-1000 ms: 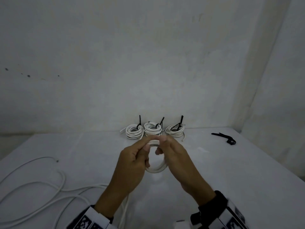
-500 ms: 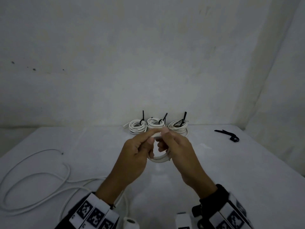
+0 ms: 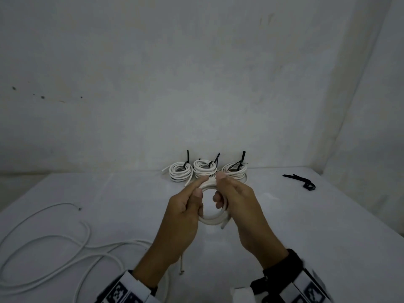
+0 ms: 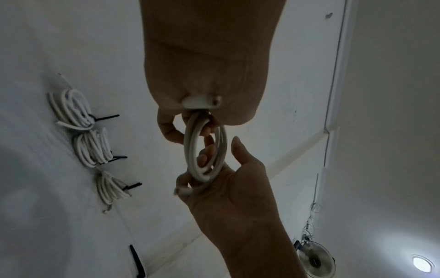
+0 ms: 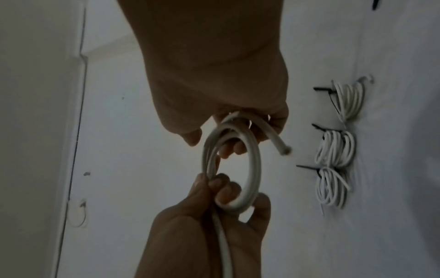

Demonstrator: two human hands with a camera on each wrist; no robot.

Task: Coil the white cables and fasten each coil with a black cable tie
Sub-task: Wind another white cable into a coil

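Left hand (image 3: 183, 206) and right hand (image 3: 240, 202) both grip one white coil (image 3: 213, 219) above the table (image 3: 306, 226) (three tied coils (image 3: 205, 169) behind).

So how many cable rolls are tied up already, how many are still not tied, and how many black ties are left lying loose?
Tied coils: 3
Untied coil in the hands: 1
Loose black ties lying on the table: a small bundle, count unclear
Total coils: 4
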